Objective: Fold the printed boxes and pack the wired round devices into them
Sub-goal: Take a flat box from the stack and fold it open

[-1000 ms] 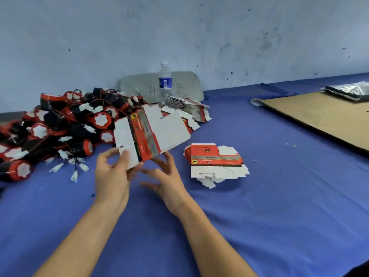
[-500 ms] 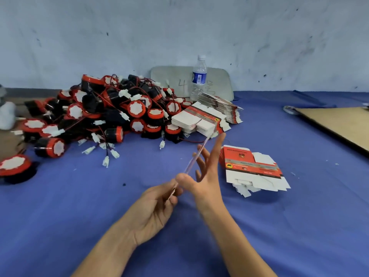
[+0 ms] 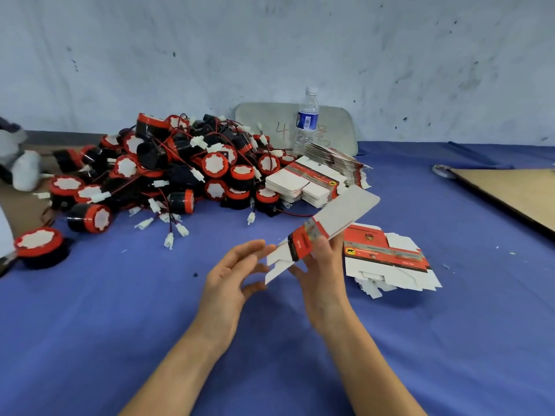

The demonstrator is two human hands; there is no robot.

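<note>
Open cloth [image 3: 114, 319] borders device pile [image 3: 180, 175] and flat boxes [image 3: 387, 256].

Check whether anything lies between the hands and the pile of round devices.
Nothing visible: only blue cloth separates the left hand and right hand from the pile of round devices. The right hand grips an unfolded box blank.

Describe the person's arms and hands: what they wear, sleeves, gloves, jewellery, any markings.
The left forearm and right forearm are bare right to the bottom edge of the frame; no sleeve shows. The left hand and the right hand wear no gloves. No watch, bracelet or ring is visible on either wrist or on the fingers that show, nor any tape or marking.
</note>
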